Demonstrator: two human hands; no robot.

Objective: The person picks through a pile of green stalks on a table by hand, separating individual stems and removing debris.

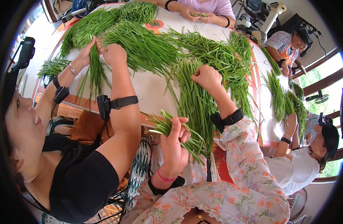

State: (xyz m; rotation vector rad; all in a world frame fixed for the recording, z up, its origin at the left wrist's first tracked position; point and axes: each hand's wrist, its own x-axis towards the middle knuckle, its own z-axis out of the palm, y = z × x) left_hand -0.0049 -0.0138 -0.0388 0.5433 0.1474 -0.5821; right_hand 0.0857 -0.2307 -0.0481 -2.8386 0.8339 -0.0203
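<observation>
My left hand [175, 142] is closed around a small bunch of long green leaves, probably garlic chives [196, 148], held upright of the table's near edge with the cut ends pointing left. My right hand [207, 77], fingers curled in, is over a long loose pile of the same leaves [192, 98] that hangs over the near edge; whether it pinches a stem cannot be told. Another heap of tangled leaves [213, 53] lies just beyond my right hand, and a neatly aligned heap [143, 46] lies to its upper left.
At my left a co-worker [84, 179] in black holds a bunch of leaves [95, 67], one arm close to mine. A person in pink [205, 5] works across the table [149, 92]. More people sit at a second white surface [268, 112] on the right, with further bundles [276, 92].
</observation>
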